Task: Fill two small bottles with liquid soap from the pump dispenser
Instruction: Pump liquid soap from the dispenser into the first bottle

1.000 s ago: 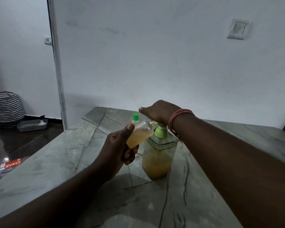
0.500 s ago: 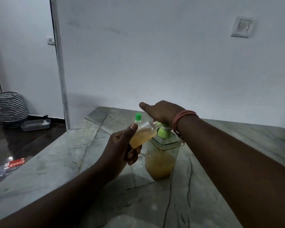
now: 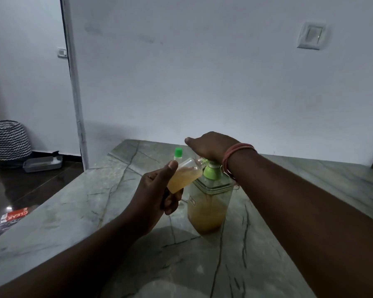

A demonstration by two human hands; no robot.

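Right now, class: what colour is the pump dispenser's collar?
Light green, on the pump dispenser, just under the right hand; head view.

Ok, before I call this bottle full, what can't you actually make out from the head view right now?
- Pump spout and the small bottle mouth: head view, covered by the right hand, so soap flow cannot be told.
- Second bottle: only its green cap shows; the left hand and the held bottle hide its body and fill level.
- Label on the dispenser: too small to read.
- Left hand's fingers: mostly behind the bottle.

Striped basket (image 3: 9,139), grey tray (image 3: 42,164), wall switch (image 3: 312,38)
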